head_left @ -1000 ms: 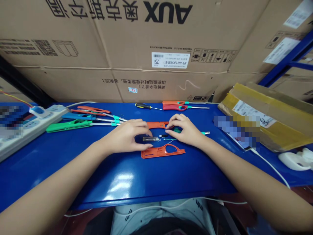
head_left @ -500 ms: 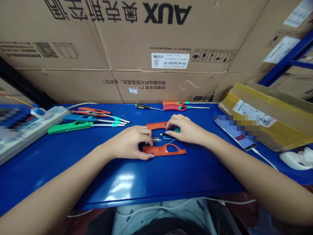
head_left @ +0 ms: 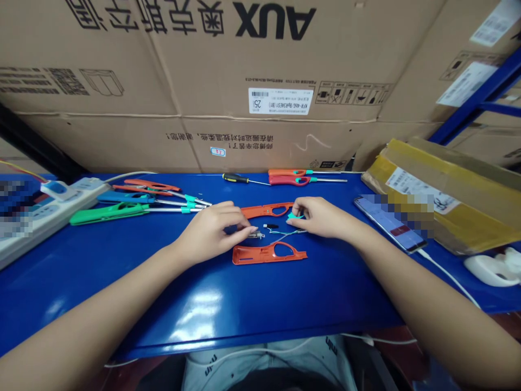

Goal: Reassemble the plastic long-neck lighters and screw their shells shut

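Orange lower half-shell [head_left: 252, 254], now free of the left hand's [head_left: 215, 231] thumb, which has swung up towards the fingers by the small tank [head_left: 256, 235]; grip on it unclear. Right hand [head_left: 319, 216]: narrow pinch on the teal piece [head_left: 294, 216]. Glossy blue surface [head_left: 260, 304], before a cardboard carton [head_left: 203, 81]. Half-shell lies left-to-right, looped narrow end rightward, hollow side up.

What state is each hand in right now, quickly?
Left hand: fingers curled over the small metal-ended part; grip cannot be told.
Right hand: thumb and fingertips at the green trigger piece; grip cannot be told.
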A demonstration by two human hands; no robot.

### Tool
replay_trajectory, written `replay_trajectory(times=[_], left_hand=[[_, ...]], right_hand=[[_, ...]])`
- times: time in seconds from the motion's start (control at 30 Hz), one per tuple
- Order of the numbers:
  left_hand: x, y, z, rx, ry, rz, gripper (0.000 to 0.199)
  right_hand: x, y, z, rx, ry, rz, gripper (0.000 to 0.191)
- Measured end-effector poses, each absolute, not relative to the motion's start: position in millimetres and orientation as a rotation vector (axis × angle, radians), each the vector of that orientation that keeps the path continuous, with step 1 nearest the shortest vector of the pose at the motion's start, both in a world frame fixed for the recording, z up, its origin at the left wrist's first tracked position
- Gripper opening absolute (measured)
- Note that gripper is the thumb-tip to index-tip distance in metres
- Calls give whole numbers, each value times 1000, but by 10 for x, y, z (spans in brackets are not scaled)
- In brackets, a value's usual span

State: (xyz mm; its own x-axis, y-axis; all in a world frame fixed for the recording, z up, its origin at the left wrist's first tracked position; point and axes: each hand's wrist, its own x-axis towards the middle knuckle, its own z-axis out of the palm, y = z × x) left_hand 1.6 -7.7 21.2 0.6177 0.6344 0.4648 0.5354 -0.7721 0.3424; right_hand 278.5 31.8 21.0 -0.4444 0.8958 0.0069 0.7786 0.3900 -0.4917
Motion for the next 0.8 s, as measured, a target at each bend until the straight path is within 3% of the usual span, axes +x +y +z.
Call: replay_trajectory(times=[0.27,0.4,0.57,0.8], left_hand=[[115,-39,146,2693,1132,836,26],[157,35,257,2868,1175,677,27],[348,129,346,2825,1177,338,20],[490,300,311,2745,1175,257,9]], right_hand=[[2811,255,280,-1220,-1976,1248,32],[2791,238,293,-1154,-1941,1209,23],[2821,265,323,-1107,-1920,1212,28],[2829,345,258,-1105,-1899,1213,27]])
